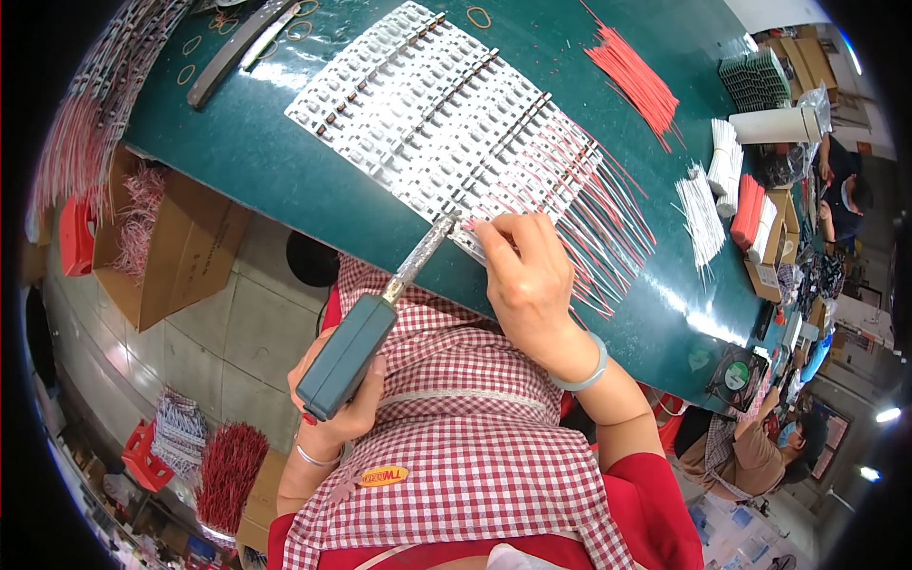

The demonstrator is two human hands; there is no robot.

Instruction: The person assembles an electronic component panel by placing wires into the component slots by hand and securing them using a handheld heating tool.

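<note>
My left hand is wrapped around the dark green, boxy handle of a soldering gun. Its silvery, wrapped-looking barrel slants up to the near edge of a white panel of small circuit boards. Just right of the tip, my right hand pinches at the panel's edge with thumb and forefinger. Whatever lies between those fingertips is too small to make out. Thin red and white wires fan out from the panel's right part, passing beyond my right hand.
Loose red wires and white wires lie on the green table. A dark bar and rubber bands are at the far left. Below stands a cardboard box holding wires. People sit at the right, beyond a small fan.
</note>
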